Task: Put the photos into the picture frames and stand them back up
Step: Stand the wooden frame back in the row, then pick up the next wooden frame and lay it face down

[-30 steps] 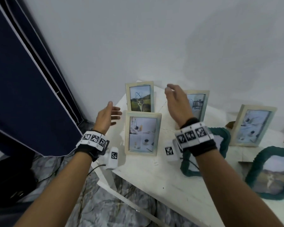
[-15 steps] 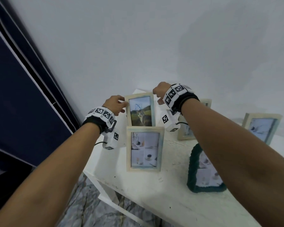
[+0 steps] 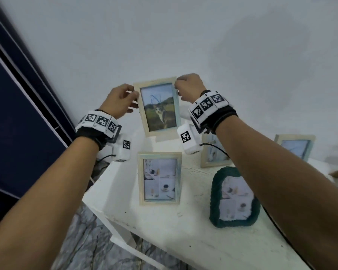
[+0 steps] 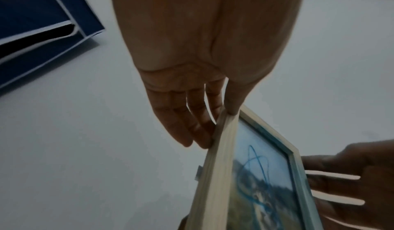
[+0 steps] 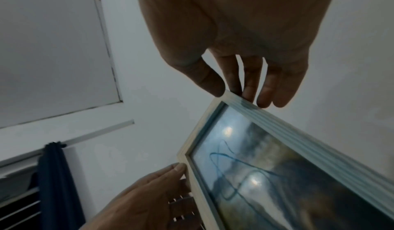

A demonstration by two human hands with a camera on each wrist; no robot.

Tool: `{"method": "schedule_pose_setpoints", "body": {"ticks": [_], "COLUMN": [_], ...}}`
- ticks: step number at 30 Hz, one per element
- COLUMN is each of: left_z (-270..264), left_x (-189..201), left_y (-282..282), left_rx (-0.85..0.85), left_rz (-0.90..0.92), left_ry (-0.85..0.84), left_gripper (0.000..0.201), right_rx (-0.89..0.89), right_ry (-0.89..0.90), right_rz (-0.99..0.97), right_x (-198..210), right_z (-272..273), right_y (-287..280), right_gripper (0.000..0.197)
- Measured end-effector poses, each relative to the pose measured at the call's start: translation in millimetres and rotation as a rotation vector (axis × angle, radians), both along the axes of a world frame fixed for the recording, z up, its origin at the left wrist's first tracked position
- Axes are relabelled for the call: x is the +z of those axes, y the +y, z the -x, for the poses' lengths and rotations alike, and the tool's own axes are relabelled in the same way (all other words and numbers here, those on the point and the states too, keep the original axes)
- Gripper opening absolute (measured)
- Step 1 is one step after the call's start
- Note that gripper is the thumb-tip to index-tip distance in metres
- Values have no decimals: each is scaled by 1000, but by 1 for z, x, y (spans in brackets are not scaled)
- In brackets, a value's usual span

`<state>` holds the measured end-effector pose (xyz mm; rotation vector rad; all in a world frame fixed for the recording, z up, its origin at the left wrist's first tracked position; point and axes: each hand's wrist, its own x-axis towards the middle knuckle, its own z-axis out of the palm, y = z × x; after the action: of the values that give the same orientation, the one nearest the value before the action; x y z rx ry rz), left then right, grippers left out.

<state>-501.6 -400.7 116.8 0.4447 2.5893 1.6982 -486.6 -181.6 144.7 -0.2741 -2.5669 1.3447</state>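
Both hands, the left hand [image 3: 119, 102] and right hand [image 3: 189, 87], pinched the cat-photo frame [image 3: 158, 106] by its sides above the table [image 3: 193, 240]; no readable writing showed.

Pale wood frame [image 3: 157, 106]; dark green frame [image 3: 234, 197]; white table [image 3: 183, 234]; navy curtain [image 3: 18, 114].

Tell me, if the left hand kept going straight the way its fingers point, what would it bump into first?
The left hand already pinches the cat photo frame, so that comes first. Beyond it, probably the right hand on the opposite edge; depth is hard to judge.
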Motion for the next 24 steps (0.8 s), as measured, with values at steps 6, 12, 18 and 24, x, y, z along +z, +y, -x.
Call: {"method": "schedule_pose_setpoints", "body": {"ticks": [6, 12, 18, 24], "left_z": [-59, -149, -252, -361], "left_x": [59, 70, 37, -17], "left_y": [38, 108, 195, 268], "left_rx": [-58, -189, -280, -302], "left_rz": [-116, -136, -130, -49], "left_ry": [194, 196, 134, 58], "left_gripper": [12, 23, 24, 54], "right_rx": [189, 241, 135, -204], "right_ry": [221, 238, 287, 316], "right_rz": [311, 574, 841, 837], "right_x": [39, 16, -32, -72], "right_z": [-98, -214, -339, -456], "right_y": [40, 105, 173, 226], "right_gripper": [42, 51, 47, 31]}}
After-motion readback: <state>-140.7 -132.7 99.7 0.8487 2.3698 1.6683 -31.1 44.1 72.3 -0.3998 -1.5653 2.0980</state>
